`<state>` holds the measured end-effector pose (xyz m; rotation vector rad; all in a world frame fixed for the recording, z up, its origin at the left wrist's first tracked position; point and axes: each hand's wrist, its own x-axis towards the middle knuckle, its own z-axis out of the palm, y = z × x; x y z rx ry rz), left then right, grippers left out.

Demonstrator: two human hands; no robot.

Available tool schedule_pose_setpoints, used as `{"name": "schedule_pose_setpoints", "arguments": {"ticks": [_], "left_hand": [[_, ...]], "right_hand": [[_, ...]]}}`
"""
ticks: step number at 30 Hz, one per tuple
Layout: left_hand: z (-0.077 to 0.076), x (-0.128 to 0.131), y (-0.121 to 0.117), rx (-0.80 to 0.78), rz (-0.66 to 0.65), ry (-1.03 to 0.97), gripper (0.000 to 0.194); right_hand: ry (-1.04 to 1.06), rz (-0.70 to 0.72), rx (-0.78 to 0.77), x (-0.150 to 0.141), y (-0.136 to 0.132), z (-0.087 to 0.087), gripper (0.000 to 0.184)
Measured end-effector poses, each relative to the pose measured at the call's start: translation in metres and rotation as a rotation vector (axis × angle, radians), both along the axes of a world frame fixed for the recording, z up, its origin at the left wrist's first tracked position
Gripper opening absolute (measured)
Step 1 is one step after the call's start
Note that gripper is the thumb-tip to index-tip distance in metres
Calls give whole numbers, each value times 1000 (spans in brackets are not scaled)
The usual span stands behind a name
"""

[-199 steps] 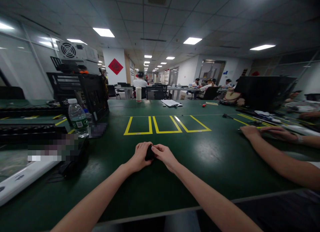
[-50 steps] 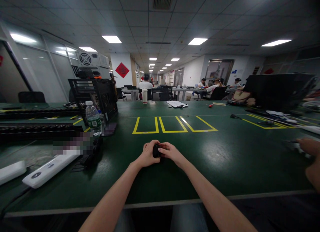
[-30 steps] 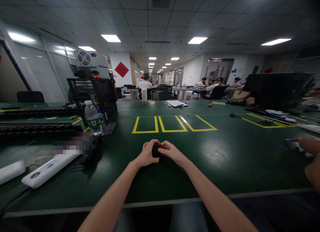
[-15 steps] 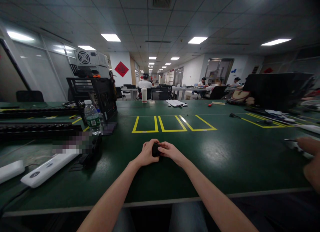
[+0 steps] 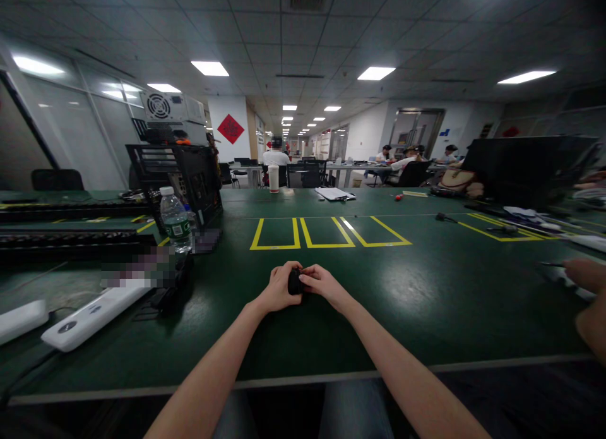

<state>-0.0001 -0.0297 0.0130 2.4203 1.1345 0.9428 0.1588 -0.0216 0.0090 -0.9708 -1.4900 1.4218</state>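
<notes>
Head view: little has shifted in the last half second, so the same handling seems to go on; from the left, a long white bar (image 5: 85,325) bears a dark mark (image 5: 67,327) too small to read, a water bottle (image 5: 173,210) has a green label (image 5: 177,229), also illegible, and a red diamond (image 5: 231,129) hangs on a pillar (image 5: 237,153), its writing unclear; next, the left hand (image 5: 281,288) curls its fingers round a small black object (image 5: 294,283) at or just above the table (image 5: 407,325), and the right hand (image 5: 324,287) pinches its right side with nearly closed fingers; farther right is a co-worker's hand (image 5: 581,275)
</notes>
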Motion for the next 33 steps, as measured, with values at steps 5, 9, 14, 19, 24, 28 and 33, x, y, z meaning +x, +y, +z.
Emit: {"name": "schedule_pose_setpoints", "arguments": {"ticks": [5,9,14,19,24,28,33], "left_hand": [[-4,-1,3,2,5,4,57],[-6,-1,4,1,12,14,58],[-7,-2,5,11,-10,7,58],[-11,-2,8,9,17,28,58],[-11,-1,8,-6,26,38,59],[-10,-2,7,9,12,38,58],[-12,-3,9,30,-11,14,58]], "right_hand": [[-30,29,8,5,-6,6,28],[-67,52,100,6,-9,6,29],[-21,23,75,1,-2,-3,25],[-28,15,28,1,3,-8,27],[-76,58,77,5,1,-6,35],[-36,37,54,3,0,-5,28],[-43,25,42,0,0,-5,29]]}}
